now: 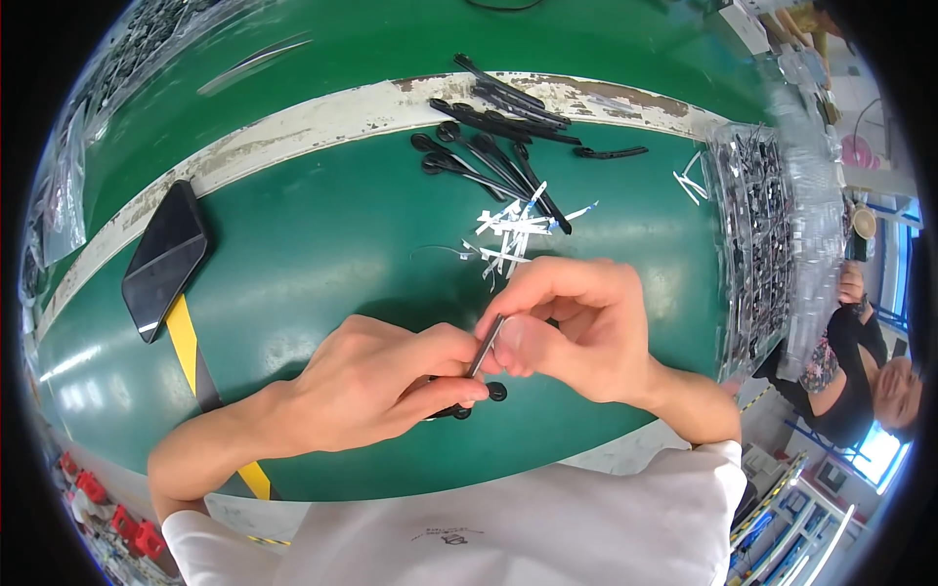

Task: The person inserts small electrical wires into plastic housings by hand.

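While clear bags (pixel 757 225) hold black parts, both hands (pixel 489 356) pinch one black strip (pixel 486 345)

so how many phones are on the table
1: a black phone lies face up at the table's left side, beside the yellow stripe, away from both hands.
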Demonstrator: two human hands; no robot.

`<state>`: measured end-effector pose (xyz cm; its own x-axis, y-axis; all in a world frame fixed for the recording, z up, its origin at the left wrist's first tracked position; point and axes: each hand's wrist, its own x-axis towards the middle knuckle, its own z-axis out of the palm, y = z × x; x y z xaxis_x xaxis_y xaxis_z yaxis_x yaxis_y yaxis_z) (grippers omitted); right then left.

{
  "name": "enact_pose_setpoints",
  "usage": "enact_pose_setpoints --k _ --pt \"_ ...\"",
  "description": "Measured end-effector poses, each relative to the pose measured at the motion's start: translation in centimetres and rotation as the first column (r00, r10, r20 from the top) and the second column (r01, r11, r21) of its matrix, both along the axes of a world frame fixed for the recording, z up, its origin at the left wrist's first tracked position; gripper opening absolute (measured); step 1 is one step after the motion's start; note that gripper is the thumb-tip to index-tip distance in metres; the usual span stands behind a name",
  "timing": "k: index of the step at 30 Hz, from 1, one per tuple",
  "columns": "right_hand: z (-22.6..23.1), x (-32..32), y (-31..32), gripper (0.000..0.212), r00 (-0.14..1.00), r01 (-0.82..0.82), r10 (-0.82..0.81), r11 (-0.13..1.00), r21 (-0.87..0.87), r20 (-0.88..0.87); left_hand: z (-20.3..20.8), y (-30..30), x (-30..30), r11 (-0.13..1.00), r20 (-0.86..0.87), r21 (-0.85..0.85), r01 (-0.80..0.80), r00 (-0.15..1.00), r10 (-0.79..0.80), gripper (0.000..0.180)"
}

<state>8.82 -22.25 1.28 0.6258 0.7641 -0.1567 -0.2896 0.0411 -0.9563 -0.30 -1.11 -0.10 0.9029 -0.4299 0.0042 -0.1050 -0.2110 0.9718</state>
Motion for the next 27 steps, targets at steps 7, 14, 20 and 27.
enact_pose_setpoints --k 7,14,20,27 --pt "0.3 -0.1 0.2 0.005 0.994 -0.007 0.006 1.000 -0.009 -0.106 0.1 0.2 0.0 1.000 -0.008 0.009 0.021 1.000 -0.021 0.015" --pt "0.4 -0.2 0.0 0.006 0.992 -0.026 0.020 0.999 -0.048 -0.121 0.5 0.1 0.3 1.000 -0.045 -0.019 0.008 0.999 -0.009 0.011" --pt "1.0 -0.2 0.4 0.016 0.992 -0.070 0.056 0.989 -0.131 -0.110 -0.2 -0.1 0.0 0.997 0.042 -0.059 -0.044 0.998 0.047 0.011" --pt "1.5 -0.2 0.8 0.019 0.980 -0.164 0.133 0.960 -0.228 -0.146 0.2 0.1 0.3 1.000 0.060 0.019 -0.002 0.998 0.001 0.009"
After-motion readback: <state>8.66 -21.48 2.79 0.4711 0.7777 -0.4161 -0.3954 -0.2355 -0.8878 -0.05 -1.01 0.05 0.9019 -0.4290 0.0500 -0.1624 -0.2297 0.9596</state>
